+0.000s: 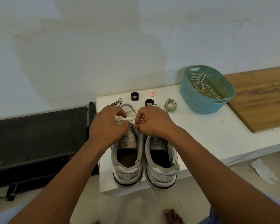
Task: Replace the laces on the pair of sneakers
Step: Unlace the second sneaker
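Observation:
Two white sneakers stand side by side on the white table [200, 126], heels toward me: the left sneaker [128, 160] and the right sneaker [162, 165]. Both hands work over the left sneaker's eyelets. My left hand [107, 125] pinches the white lace [128, 111] near the tongue. My right hand [152, 122] pinches the same lace from the right side. A loop of that lace lies beyond the fingers. A coiled grey lace [170, 105] lies on the table behind the right sneaker. Another coiled lace [199, 87] lies inside the teal basket [194, 97].
Two black rings [135, 96] [149, 102] and a small red-and-white cap [152, 94] sit at the table's back. A wooden board [262, 97] lies at the right. A black rack [39, 139] stands left of the table. Crumpled paper [262, 170] lies on the floor.

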Demonstrator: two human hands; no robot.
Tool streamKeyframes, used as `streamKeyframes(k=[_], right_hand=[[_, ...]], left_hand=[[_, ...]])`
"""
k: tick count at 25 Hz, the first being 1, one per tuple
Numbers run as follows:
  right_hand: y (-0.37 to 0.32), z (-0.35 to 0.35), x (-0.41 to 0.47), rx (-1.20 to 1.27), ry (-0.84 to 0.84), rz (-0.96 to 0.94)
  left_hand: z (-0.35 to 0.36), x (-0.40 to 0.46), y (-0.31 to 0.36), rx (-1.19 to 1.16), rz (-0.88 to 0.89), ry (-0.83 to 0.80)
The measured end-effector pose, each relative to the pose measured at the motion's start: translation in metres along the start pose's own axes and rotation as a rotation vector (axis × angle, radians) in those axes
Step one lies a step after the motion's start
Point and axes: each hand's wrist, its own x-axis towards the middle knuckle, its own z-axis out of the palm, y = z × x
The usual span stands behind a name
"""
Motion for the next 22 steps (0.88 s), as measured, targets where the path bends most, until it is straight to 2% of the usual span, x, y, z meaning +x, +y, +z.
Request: streamKeyframes(k=[2,4,8,12,13,15,17,19,22], right_hand=[[-0.001,-0.002,-0.001,-0.003,-0.010,-0.002],[-0.002,-0.002,-0.001,-0.007,-0.012,-0.002],[-0.002,-0.002,-0.002,-0.005,-0.008,-0.003],[-0.003,-0.003,-0.003,0.010,-0.020,-0.005],[-0.003,-0.003,-0.004,0.011,-0.025,-0.003],[-0.003,-0.004,-0.004,0.013,-0.025,-0.007],[-0.003,-0.004,-0.004,0.009,-0.016,-0.019],[-0.003,-0.004,-0.003,0.007,-0.012,-0.020],[-0.001,-0.003,-0.003,0.001,-0.002,-0.014]], left_hand=[[0.002,-0.001,0.003,0.150,0.097,-0.066],[0.003,0.001,0.002,0.269,0.105,-0.073],[0.003,0.001,0.003,0.256,0.065,-0.049],[-0.012,0.006,-0.002,0.097,-0.236,0.200],[-0.014,0.009,-0.008,0.102,-0.257,0.240],[-0.013,0.011,-0.016,0.060,-0.158,0.200],[-0.009,0.008,-0.012,0.001,0.011,0.033],[-0.002,0.003,-0.003,0.174,0.115,-0.085],[0.005,0.002,0.000,0.396,0.157,-0.044]])
